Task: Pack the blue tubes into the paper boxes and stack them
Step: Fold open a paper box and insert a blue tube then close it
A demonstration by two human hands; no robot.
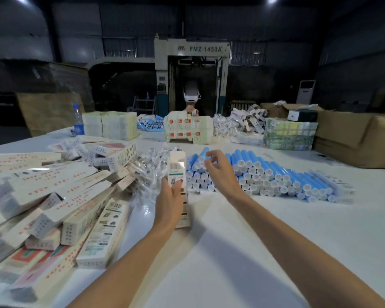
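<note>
Head camera view, looking forward and down over a long white table in a dim workshop. Near the middle, the left hand holds a narrow white paper box, fingers and thumb wrapped around its lower half. The box stands nearly upright with its top end pointing away, and its top flap looks open.

Just to the right, the right hand hovers over the near left end of a stack of blue tubes. Its fingers are loosely curled and apart, holding nothing; whether a fingertip touches a tube cannot be told. The tubes lie on their sides in rows, white caps facing the camera, spreading rightward across the table.

On the left lies a loose heap of long white printed boxes, resting at many angles. Between that heap and the tubes sits a pile of small clear plastic packets.

Farther back stand bundles of flat cartons and a water bottle. Another person works across the table, in front of a machine labelled FMZ-1450A. Brown cardboard cartons sit at the far right.
</note>
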